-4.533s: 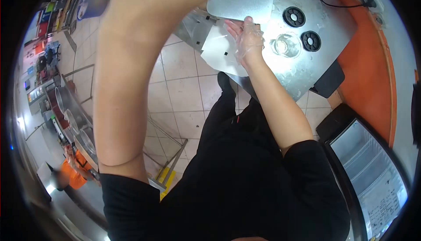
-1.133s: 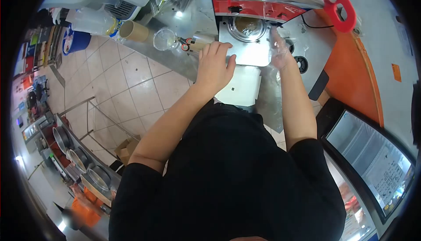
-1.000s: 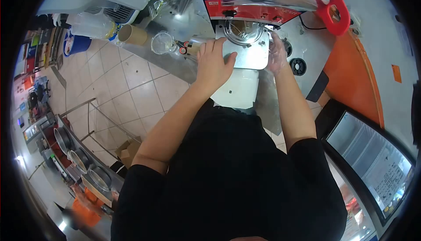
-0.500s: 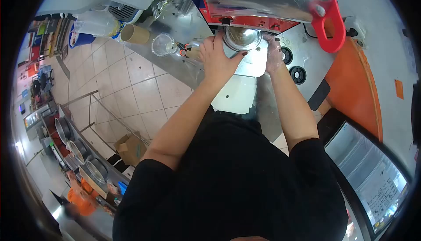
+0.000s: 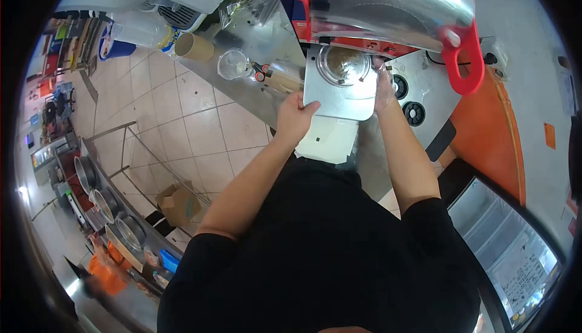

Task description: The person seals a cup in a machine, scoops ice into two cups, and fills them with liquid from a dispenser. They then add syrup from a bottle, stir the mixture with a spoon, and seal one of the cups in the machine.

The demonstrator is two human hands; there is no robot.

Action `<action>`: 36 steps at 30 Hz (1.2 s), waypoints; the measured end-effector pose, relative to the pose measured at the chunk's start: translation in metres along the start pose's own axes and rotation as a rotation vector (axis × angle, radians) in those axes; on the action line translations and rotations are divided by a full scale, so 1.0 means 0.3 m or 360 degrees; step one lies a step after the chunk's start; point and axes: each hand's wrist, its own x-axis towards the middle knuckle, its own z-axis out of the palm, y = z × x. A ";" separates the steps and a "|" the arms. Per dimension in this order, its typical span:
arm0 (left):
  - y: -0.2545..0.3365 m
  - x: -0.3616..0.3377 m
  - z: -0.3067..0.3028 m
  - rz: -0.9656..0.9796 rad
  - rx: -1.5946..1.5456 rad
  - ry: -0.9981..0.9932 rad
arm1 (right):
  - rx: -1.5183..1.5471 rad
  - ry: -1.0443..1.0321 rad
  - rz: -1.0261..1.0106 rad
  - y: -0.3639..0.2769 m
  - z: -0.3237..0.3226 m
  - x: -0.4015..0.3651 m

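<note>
A flat metal tray (image 5: 339,102) juts out from beneath a red machine (image 5: 388,47) with a roll of clear film (image 5: 388,5). Set in the tray's far part is a round clear container (image 5: 344,65). My left hand (image 5: 295,117) pinches the tray's near left corner, thumb on top. My right hand (image 5: 383,87) is at the tray's right edge; its fingers are partly hidden by the edge and a glare, so its grip is unclear. A pale sheet (image 5: 327,139) lies on the counter below the tray.
Left of the tray are orange-handled scissors (image 5: 260,72), a clear cup (image 5: 233,64) and a brown paper cup (image 5: 194,47). Two black round parts (image 5: 413,113) lie at the right, near a dark phone-like slab (image 5: 441,141). A red handle (image 5: 465,60) hangs at the upper right.
My left hand has moved from the round container to the tray's near left corner. The tray now extends further out toward me. The whole view has shifted slightly.
</note>
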 end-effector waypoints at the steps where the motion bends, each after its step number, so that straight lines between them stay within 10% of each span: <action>1: -0.020 -0.014 -0.006 -0.0063 0.0003 -0.0060 | -0.0030 0.0061 0.0002 -0.001 -0.010 -0.012; 10: 0.075 -0.037 -0.042 -0.0202 0.0108 -0.0189 | -0.0129 0.0105 -0.0045 -0.010 0.009 -0.024; 12: 0.111 -0.033 -0.036 0.0802 0.0789 0.0130 | 0.0160 -0.0021 0.0046 -0.009 0.009 -0.024; 15: 0.161 0.008 -0.031 0.1191 0.1188 0.0209 | 0.0375 -0.0188 0.0137 0.006 -0.016 -0.027; 30: 0.207 0.085 0.155 0.1551 0.0808 0.0091 | 0.0289 -0.0234 0.0115 -0.043 0.061 -0.134; 36: 0.234 -0.136 0.073 0.0973 0.0213 0.0018 | -0.0841 0.0018 0.0275 -0.127 -0.094 -0.294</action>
